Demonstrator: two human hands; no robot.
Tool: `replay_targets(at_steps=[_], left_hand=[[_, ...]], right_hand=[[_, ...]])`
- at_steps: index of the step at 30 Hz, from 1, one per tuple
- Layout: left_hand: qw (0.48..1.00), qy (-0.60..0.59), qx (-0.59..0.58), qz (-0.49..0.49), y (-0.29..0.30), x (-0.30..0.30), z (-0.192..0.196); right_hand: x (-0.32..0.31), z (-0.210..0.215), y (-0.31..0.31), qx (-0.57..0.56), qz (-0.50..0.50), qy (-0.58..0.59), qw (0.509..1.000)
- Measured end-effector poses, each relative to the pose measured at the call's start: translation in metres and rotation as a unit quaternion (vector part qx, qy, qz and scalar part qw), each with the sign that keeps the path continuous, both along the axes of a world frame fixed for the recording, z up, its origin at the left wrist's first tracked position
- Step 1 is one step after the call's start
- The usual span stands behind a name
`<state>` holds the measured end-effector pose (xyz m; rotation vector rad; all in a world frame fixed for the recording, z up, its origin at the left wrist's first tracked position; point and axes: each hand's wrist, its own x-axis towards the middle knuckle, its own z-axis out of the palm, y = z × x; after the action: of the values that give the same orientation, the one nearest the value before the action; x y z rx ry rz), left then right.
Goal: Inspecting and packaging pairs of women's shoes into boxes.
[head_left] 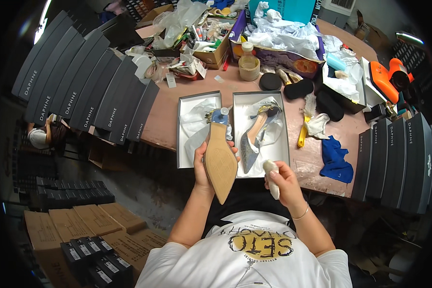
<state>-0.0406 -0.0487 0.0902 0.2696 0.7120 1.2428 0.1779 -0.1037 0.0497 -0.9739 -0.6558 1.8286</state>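
Observation:
My left hand grips a pointed high-heeled shoe with its tan sole facing up and its toe toward me. Its blue heel end is over the left half of a white-lined shoebox. To the right, my right hand is closed around an off-white elongated wad; whether it is cloth or rubber I cannot tell. The wad is apart from the shoe. A matching blue-grey shoe rests on white tissue paper in the box's right half.
Dark shoeboxes stand in rows at left, with more boxes at right. A yellow-handled brush, white rag, blue cloth and jar lie beyond the open box. Cartons are stacked lower left; another person sits far left.

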Motion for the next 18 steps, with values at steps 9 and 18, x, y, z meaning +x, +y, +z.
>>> replay_targets(at_steps=[9, 18], left_hand=[[0.999, 0.008, 0.041, -0.003, 0.003, 0.008, -0.020], [0.427, 0.820, 0.375, -0.073, 0.094, -0.026, -0.017]], right_hand=[[-0.055, 0.029, 0.053, 0.475, -0.050, -0.515, 0.712], [0.034, -0.028, 0.033, 0.143, -0.119, -0.282, 0.941]])
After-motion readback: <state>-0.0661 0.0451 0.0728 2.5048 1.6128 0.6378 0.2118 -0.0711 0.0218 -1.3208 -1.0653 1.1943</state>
